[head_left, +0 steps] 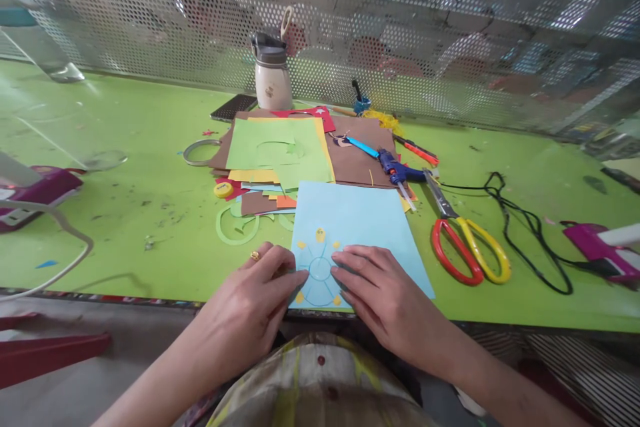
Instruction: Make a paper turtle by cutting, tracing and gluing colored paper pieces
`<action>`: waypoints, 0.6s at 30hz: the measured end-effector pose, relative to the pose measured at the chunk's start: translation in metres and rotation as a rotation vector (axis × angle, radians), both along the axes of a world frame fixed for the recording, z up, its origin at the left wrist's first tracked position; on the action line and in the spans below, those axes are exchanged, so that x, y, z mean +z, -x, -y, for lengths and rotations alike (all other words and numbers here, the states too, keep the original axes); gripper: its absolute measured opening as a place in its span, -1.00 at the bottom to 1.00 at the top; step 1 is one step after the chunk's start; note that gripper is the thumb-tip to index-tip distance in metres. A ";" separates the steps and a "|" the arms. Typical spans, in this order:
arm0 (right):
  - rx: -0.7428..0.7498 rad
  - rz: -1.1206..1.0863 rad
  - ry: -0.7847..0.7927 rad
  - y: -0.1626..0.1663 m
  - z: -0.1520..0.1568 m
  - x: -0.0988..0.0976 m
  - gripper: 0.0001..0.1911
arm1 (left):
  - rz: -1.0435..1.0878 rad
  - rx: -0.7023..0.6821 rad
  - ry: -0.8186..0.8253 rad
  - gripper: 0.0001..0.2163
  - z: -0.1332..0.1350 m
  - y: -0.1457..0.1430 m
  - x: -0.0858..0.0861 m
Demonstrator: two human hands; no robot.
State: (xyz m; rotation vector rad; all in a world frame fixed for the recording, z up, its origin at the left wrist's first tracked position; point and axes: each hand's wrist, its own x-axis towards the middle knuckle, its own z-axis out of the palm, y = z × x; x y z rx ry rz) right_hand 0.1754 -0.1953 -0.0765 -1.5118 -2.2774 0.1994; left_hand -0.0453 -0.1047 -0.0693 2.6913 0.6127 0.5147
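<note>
At lower centre, my right hand (384,288) rests open-fingered on light-blue paper (350,213); my left hand (261,288) curls beside it, grip unclear.

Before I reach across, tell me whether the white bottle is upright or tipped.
Upright: the white bottle stands with its gray lid uppermost, behind the stacked paper sheets.
</note>
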 end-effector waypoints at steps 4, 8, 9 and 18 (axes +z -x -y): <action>-0.001 -0.006 0.001 0.000 -0.002 0.000 -0.71 | 0.002 -0.040 -0.108 -0.75 0.001 -0.005 0.004; -0.004 -0.005 0.008 0.001 -0.002 -0.001 -0.70 | -0.011 -0.058 -0.195 -0.82 0.003 -0.015 0.007; -0.002 -0.001 0.010 0.001 -0.001 -0.001 -0.69 | -0.025 -0.051 -0.218 -0.83 0.004 -0.018 0.008; -0.001 0.002 0.019 0.001 -0.002 0.003 -0.70 | -0.063 0.052 -0.328 -0.79 0.014 -0.030 -0.004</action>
